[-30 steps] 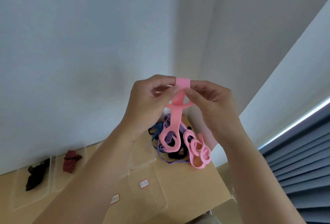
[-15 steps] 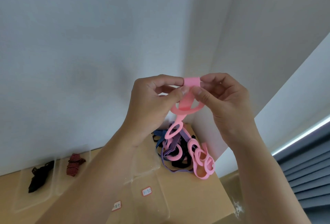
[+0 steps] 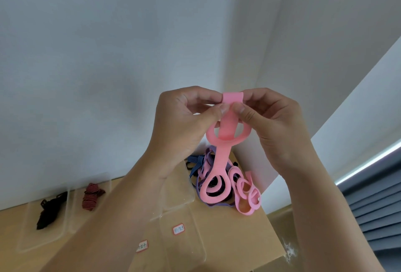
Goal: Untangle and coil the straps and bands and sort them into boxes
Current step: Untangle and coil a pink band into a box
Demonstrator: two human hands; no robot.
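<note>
Pink flat elastic band with cut-out loops (image 3: 217,164) is held up in the air above the far right end of the table. Its top end is folded over and pinched from both sides. Left hand (image 3: 180,124) clamps it between thumb and index finger. Right hand (image 3: 275,124) does the same, thumb tips nearly touching. Below the pinch the strip passes through one of its own rings, then hangs down to a large oval loop.

The lower loops rest on the tangled pile of purple, blue-striped and black straps (image 3: 198,160). The pink band covers most of the pile, so can't tell where it is caught.

Light wooden table (image 3: 238,235), right edge in shot, near edge cut off.

- Clear plastic box (image 3: 28,239) far left: black strap bundle (image 3: 50,211) inside.
- Next clear box (image 3: 76,217): red-and-black striped strap bundle (image 3: 92,195) inside.
- Two more clear boxes, one (image 3: 178,193) by the pile and one (image 3: 195,250) in front. The left forearm hides part of both.

Red-bordered white label (image 3: 178,230) and a second label (image 3: 142,245) carry writing, too blurred to read.

Grey-blue slatted blind (image 3: 379,206) at right, cut off by the frame.
</note>
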